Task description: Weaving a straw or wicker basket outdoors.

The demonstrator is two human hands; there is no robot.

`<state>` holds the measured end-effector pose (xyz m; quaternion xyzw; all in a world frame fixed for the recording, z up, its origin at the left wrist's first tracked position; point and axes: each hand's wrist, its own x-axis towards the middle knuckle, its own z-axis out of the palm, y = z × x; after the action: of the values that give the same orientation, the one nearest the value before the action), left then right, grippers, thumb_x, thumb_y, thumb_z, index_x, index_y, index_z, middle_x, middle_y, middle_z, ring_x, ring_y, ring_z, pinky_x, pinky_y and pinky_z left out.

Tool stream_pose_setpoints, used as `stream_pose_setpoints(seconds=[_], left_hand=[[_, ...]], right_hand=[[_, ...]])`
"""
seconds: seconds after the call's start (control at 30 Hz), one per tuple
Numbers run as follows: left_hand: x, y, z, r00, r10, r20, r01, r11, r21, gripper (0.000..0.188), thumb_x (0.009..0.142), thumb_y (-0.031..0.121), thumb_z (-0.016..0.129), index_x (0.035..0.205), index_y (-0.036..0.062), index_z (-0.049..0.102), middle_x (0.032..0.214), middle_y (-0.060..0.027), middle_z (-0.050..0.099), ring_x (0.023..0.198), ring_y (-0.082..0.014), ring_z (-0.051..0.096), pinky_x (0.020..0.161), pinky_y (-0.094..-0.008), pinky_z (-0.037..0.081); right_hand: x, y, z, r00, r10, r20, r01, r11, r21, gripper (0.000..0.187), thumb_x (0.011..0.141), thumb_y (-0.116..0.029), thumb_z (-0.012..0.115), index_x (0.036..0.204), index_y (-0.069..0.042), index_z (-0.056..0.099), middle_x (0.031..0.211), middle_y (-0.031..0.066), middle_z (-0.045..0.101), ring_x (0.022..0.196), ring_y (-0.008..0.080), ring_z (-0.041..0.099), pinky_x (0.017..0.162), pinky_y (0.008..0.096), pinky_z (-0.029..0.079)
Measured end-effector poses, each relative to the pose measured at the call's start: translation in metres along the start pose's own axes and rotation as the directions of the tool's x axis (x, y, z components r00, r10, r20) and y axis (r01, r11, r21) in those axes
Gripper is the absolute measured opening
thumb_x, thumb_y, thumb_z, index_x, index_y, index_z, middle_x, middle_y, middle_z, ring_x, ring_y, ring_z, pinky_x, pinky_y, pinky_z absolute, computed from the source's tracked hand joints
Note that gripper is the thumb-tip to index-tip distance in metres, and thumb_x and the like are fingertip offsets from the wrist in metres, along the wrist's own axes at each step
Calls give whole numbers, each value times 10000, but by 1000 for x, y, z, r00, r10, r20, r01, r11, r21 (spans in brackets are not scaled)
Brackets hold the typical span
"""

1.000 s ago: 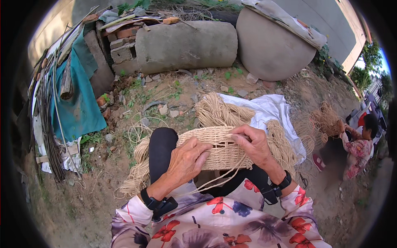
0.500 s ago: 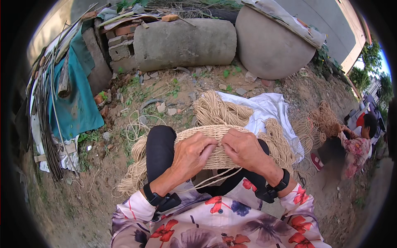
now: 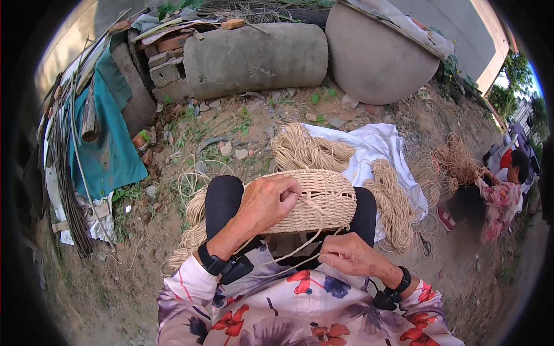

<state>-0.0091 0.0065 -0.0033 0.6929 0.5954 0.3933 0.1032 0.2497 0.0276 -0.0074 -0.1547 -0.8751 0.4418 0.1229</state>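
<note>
Nearest: floral-print shirt (image 3: 309, 317); black strap with a small box at each wrist, any marking there too small to read.

Right hand (image 3: 349, 254): below the woven piece, apart from it, fingers curled nearly closed. Loose cord (image 3: 304, 247) runs close to the fingertips; cannot tell whether they grip it.

Left hand (image 3: 266, 202): over the left part of the woven piece, thumb and forefinger pinched together at the weave, no visible gap; remaining fingertips hidden.

Woven piece (image 3: 330, 202): tan, curved, bridging the knees of the black trousers (image 3: 224, 199); slots show in the weave right of the pinch.

Beyond: cord bundles left (image 3: 193, 233), right (image 3: 395, 205) and ahead (image 3: 311, 149), the last lying partly on a white sheet (image 3: 378, 147). Any print on the sheet unreadable.

Far right: second person (image 3: 499, 202), seated low, hands at a brownish cord tangle (image 3: 459, 161).

Far left: teal cloth (image 3: 109, 144). Farthest ahead: concrete cylinder (image 3: 257, 62) on its side, beside a round grey slab (image 3: 381, 57).
</note>
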Motion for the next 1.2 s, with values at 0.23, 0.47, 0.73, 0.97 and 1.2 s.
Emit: stream_pose_setpoints(seconds=[0.23, 0.47, 0.73, 0.97, 1.2], left_hand=[[15, 9, 3, 992, -80, 94, 72, 993, 93, 191, 783, 259, 647, 904, 117, 686, 773, -118, 680, 715, -333, 666, 631, -430, 516], [17, 11, 3, 997, -63, 55, 62, 998, 20, 175, 778, 251, 654, 886, 116, 676, 732, -132, 660, 687, -332, 664, 617, -416, 507], [16, 9, -1, 990, -95, 109, 105, 990, -94, 180, 806, 222, 673, 897, 66, 663, 729, -128, 641, 647, -270, 644, 605, -372, 499], [-4, 5, -17, 997, -77, 4, 78, 996, -37, 188, 823, 181, 697, 919, 22, 667, 768, -137, 652, 663, -252, 642, 621, -326, 501], [-10, 5, -20, 997, -65, 42, 68, 995, -75, 153, 821, 126, 697, 917, 9, 682, 782, -136, 664, 676, -255, 655, 630, -330, 511]], right_hand=[[38, 126, 78, 828, 557, -67, -352, 608, 712, 320, 943, -228, 642, 1208, -49, 630, 1085, 62, 681, 890, 185, 643, 810, 348, 561], [71, 142, 76, 886, 171, -430, 167, 747, 643, 406, 985, -186, 586, 1353, -41, 491, 1295, 113, 575, 1177, 229, 550, 1021, 409, 501], [74, 133, 68, 917, 253, -307, 325, -32, 945, 415, 954, -114, 634, 1334, -25, 490, 1260, 97, 586, 1091, 196, 592, 952, 353, 550], [75, 128, 74, 871, 160, -465, 182, 773, 608, 398, 953, -105, 636, 1320, -21, 507, 1259, 103, 589, 1089, 201, 589, 938, 357, 553], [86, 145, 82, 913, 180, -367, 163, 663, 730, 406, 1015, -205, 535, 1369, -23, 451, 1310, 122, 563, 1131, 217, 577, 974, 359, 537]])
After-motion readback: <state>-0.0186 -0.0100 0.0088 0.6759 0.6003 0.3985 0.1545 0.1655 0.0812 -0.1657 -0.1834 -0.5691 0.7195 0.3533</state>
